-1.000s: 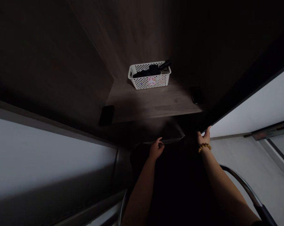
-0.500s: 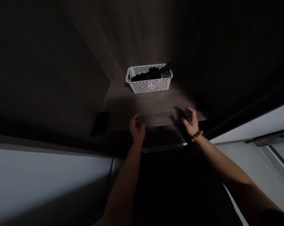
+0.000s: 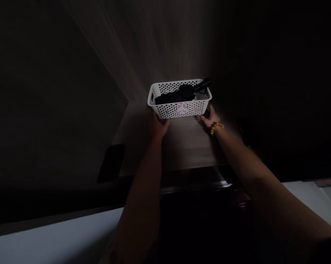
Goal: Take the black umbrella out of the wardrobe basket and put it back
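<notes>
A white perforated plastic basket [image 3: 179, 109] with a pink-and-white rabbit sticker on its front is on a dark wood-look shelf [image 3: 187, 146]. Inside lie black items [image 3: 176, 95], too dark to name; a black handle-like piece [image 3: 202, 85] leans over the right rim. My left hand [image 3: 158, 126] is at the basket's lower left corner, thumb in front and fingers partly hidden beside it. At the lower right corner, my right hand [image 3: 211, 118], with a beaded bracelet [image 3: 217, 127] on its wrist, has its thumb in front and fingers along the side.
Dark panels enclose the shelf left, right and behind. A black flat object [image 3: 111, 163] is at the left near the front edge, and another dark, thin-edged object [image 3: 245, 136] at the right. A pale surface [image 3: 58, 234] shows at lower left.
Both hands have moved forward from the shelf's front edge to the basket's lower corners and closed about them. The view has shifted slightly; the basket appears lower in it.
</notes>
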